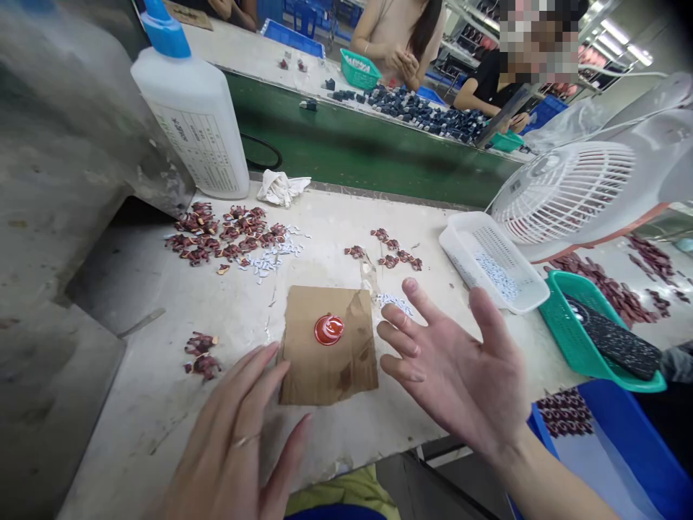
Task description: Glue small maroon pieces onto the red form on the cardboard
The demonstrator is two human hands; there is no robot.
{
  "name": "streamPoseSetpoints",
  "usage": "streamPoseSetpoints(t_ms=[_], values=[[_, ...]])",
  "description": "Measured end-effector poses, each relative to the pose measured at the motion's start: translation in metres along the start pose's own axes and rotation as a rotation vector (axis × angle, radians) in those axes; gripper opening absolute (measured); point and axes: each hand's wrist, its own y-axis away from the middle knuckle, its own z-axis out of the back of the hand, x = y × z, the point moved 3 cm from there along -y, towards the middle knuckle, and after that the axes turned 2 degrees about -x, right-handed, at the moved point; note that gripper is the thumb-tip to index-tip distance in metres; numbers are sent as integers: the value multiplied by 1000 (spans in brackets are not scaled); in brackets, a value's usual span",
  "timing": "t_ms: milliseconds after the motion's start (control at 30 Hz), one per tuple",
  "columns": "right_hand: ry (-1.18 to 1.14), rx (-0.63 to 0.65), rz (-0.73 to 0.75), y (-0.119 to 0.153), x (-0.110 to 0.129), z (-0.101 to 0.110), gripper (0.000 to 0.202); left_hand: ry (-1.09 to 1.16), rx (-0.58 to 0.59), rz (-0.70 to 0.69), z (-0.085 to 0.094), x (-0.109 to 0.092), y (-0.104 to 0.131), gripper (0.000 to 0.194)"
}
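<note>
Flanking the cardboard square (328,347), left hand (232,440) and right hand (460,368) spread open, empty.

A pale, scuffed worktable (162,404) carries a brown cardboard square (328,347) near the front edge. Far left stand a white bottle (195,123) and a crumpled rag (281,188), with a heap of dark red pieces (221,235) nearer. At right lie a white tray (490,260) and a green basket (590,318).
</note>
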Motion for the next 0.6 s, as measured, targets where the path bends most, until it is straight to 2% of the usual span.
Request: streamPoseSetpoints(t_ms=[100,167,267,333,400,500,600], values=[[-89,-8,-40,5,-3,-1,49,-83,103,-45,-16,-1,-5,64],[-85,-30,-49,8,-5,0,49,-101,93,-42,-24,-1,-5,64],[-58,-38,-60,10,-8,1,50,-167,118,-111,-29,-2,-6,56],[-63,-35,-73,10,-10,2,51,-195,104,-178,-28,-3,-6,52],[-84,-37,-83,11,-12,2,50,-207,83,-190,-25,-2,-4,52],[-112,-42,-86,13,-13,3,48,-167,97,-132,-21,-1,8,60],[-76,-51,-68,18,-16,0,49,-66,-28,-10,-6,-12,19,63]])
